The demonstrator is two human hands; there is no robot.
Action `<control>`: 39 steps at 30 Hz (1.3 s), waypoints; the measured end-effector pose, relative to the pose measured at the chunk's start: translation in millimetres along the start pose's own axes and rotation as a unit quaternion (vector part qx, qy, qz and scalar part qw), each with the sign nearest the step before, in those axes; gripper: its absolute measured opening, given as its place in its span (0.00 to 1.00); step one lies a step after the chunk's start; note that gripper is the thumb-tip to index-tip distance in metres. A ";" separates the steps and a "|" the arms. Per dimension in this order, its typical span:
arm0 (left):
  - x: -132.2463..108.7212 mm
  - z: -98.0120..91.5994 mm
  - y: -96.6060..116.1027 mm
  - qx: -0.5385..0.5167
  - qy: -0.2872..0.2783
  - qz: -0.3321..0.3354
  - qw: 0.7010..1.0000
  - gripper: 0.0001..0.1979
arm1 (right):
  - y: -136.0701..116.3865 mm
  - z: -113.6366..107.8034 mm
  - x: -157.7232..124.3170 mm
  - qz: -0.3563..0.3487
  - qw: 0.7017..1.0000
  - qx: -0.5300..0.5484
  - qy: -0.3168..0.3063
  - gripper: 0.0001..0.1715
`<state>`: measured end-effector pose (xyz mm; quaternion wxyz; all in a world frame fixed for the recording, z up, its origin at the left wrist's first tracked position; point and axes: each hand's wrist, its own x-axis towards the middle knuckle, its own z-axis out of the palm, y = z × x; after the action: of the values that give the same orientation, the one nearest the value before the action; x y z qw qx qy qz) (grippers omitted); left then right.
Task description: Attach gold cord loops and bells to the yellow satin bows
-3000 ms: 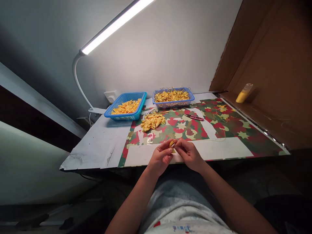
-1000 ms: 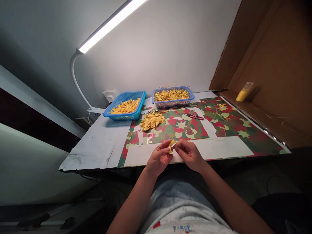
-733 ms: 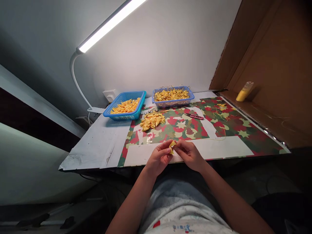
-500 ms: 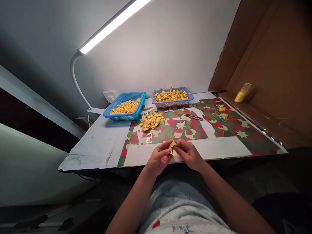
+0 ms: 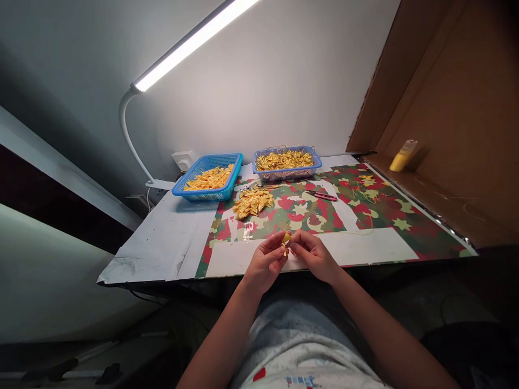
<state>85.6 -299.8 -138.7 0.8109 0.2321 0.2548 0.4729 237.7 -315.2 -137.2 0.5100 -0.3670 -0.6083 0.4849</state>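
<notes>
In front of my body, just over the table's near edge, I hold a small folded yellow ribbon piece point(image 5: 286, 238). My left hand point(image 5: 265, 261) pinches it from the left between thumb and fingers. From the other side the closed fingertips of my right hand point(image 5: 313, 256) grip its right edge; whether they also hold a needle is too small to tell. A thin pale thread point(image 5: 349, 233) trails over the table to the right of my right hand. Beyond my hands lies a pile of yellow ribbon bows point(image 5: 252, 203).
A blue basket point(image 5: 206, 195) of yellow ribbon pieces and a purple-blue basket point(image 5: 287, 173) of bows with gold ties stand at the back. Pink-handled thread snips point(image 5: 322, 195) and yellow scraps point(image 5: 368, 186) lie on the patterned table cover. A lamp point(image 5: 128, 127) stands left, a plastic bottle point(image 5: 403, 156) right.
The ribbon piece has been turned or folded between my fingertips and looks more bunched. My hands have otherwise barely moved, and the view has shifted very slightly.
</notes>
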 end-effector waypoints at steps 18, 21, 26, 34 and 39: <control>-1.1 3.5 -0.7 0.030 0.009 -0.003 1.000 0.19 | 2.4 2.9 -0.5 0.002 1.000 0.024 -0.007 0.18; -2.8 4.3 -1.1 0.028 0.018 0.007 0.999 0.19 | 3.7 2.6 -1.7 0.006 1.000 0.017 -0.008 0.16; -4.3 4.9 -4.6 0.045 0.035 0.042 0.997 0.19 | 3.5 3.0 -1.7 0.004 1.000 -0.009 0.020 0.14; -2.2 8.3 -7.2 0.199 0.050 0.168 0.964 0.17 | 7.2 8.3 -3.2 -0.106 0.978 -0.116 0.137 0.07; -2.5 12.9 7.1 0.335 0.007 0.171 0.927 0.16 | -4.0 -1.3 -2.2 -0.216 0.914 -0.312 0.144 0.07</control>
<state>88.1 -300.6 -124.0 0.5910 0.5269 0.3602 0.4933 239.6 -318.1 -133.9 0.5435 -0.4329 -0.7135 0.0900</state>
